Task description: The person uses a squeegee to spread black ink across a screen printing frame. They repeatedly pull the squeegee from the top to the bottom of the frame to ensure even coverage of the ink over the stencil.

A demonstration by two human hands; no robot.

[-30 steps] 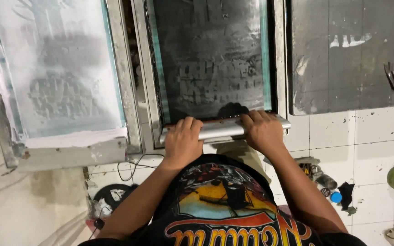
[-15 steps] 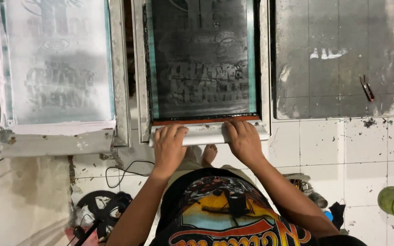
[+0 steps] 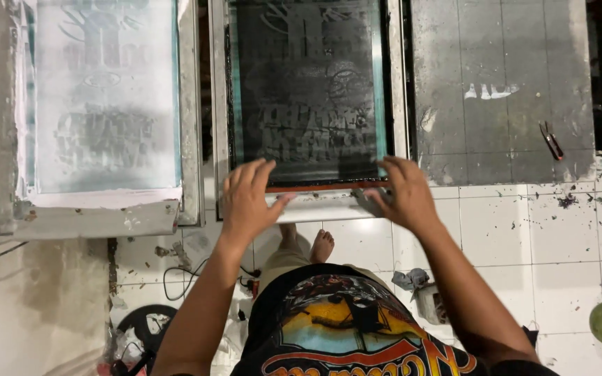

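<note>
My screen-printing frame (image 3: 308,90) lies flat before me: pale metal edges, dark mesh carrying a faint grey design, teal tape down both sides. A thin orange-red squeegee (image 3: 325,186) runs along its near edge.

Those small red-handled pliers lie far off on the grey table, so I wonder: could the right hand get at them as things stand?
Probably yes. The right hand rests at the dark screen frame; bare grey table lies between it and the pliers, nothing blocking.
</note>
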